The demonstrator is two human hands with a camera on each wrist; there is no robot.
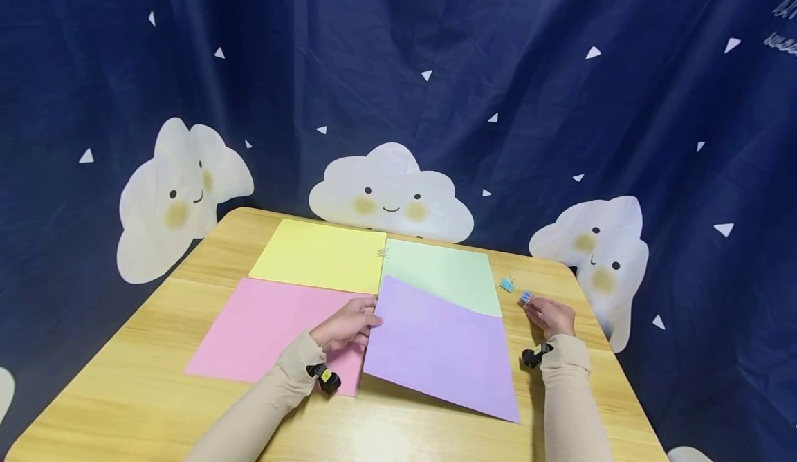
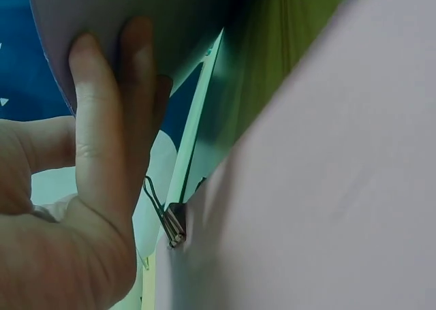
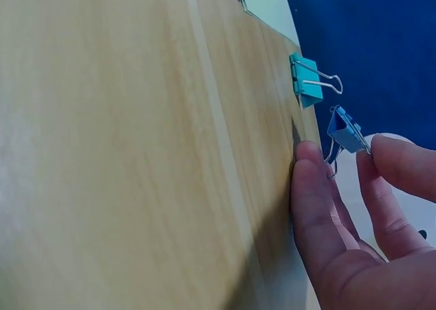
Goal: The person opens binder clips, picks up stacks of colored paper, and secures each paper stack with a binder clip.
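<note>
My left hand (image 1: 349, 322) pinches the left edge of a purple sheet (image 1: 442, 351), thumb on top and fingers beneath. The sheet is lifted and tilted, overlapping the lower part of a pale green sheet (image 1: 442, 272). Between thumb and fingertips, my right hand (image 1: 553, 315) holds a blue binder clip (image 3: 346, 129) just above the table at the right. Close by lies a teal binder clip (image 3: 306, 80). To the left of the purple sheet, a pink sheet (image 1: 249, 324) lies flat, partly covered by my left hand. A metal-handled binder clip (image 2: 175, 225) grips a sheet edge in the left wrist view.
A yellow sheet (image 1: 320, 254) lies at the back left, beside the green one. Clip handles (image 1: 383, 252) show where those two meet. The wooden table (image 1: 124, 351) ends at a dark blue curtain (image 1: 386, 68) with cloud prints.
</note>
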